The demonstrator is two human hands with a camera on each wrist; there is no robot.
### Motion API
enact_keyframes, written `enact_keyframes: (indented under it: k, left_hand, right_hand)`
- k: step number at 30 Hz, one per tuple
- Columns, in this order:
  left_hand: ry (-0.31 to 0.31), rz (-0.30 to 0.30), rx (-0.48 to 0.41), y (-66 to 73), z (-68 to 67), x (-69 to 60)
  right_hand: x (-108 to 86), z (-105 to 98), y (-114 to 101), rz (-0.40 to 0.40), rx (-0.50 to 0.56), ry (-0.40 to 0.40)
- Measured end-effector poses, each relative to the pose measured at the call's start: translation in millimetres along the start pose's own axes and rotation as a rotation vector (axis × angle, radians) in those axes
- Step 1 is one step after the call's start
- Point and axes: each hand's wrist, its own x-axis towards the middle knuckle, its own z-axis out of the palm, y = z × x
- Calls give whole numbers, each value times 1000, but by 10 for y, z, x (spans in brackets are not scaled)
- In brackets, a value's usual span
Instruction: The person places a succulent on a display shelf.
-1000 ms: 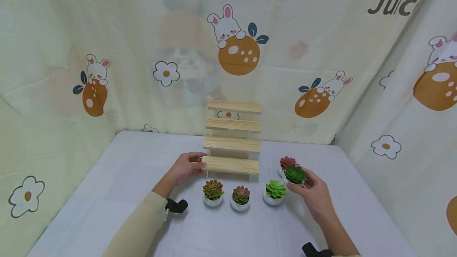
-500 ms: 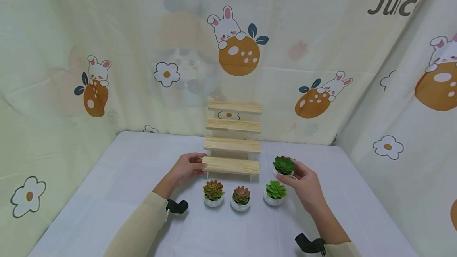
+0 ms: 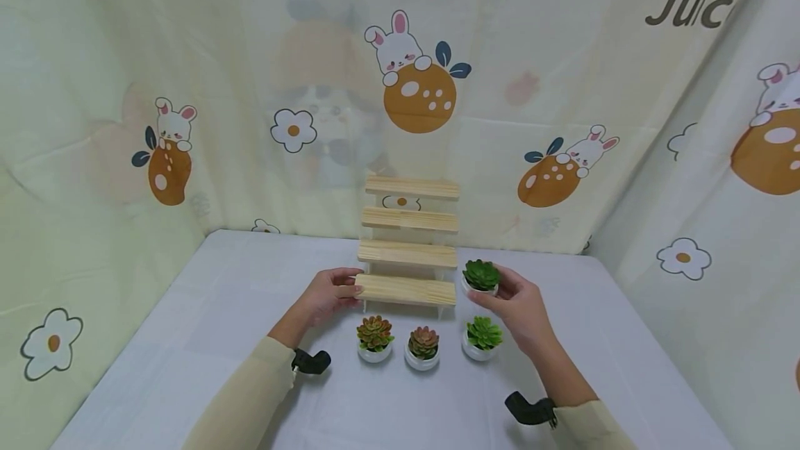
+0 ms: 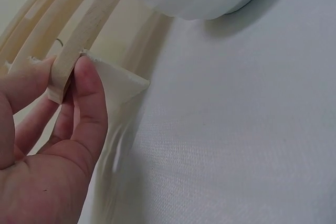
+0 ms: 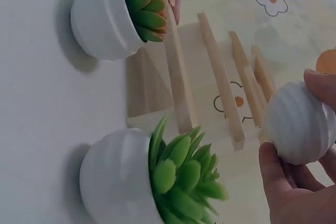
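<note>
My left hand [image 3: 326, 296] pinches the left end of the lowest board of a four-step wooden display shelf [image 3: 407, 290]; the left wrist view shows thumb and fingers on the board end [image 4: 65, 72]. In my right hand [image 3: 520, 305] is a dark green potted succulent [image 3: 481, 275], held by its white pot [image 5: 296, 121] just right of the shelf and off the table. Below it stands a bright green succulent [image 3: 484, 334]. An orange-brown succulent [image 3: 374, 333] and a reddish one [image 3: 423, 344] stand in front of the shelf.
A white cloth covers the table [image 3: 250, 276]. A patterned curtain [image 3: 237, 89] hangs close behind the shelf. Black wrist mounts [image 3: 310, 361] sit on both arms.
My right hand has moved left and farther back with the dark green succulent, toward the shelf's right side. The red succulent seen behind it is now hidden. My left hand stays put.
</note>
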Motion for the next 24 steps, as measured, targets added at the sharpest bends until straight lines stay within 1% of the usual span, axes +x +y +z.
enact_keyframes:
  k: [7,16,24]
  left_hand:
    - [-18,6,-2,11,-8,-12]
    - [-10,-6,-8,28,-6,-24]
    - [-6,-6,2,8,-10,1]
  right_hand:
    - [87,88,-84,-38,2,-20]
    - [255,186,-165,-56,47,-34]
    - [449,271,-276,-44,81,-30]
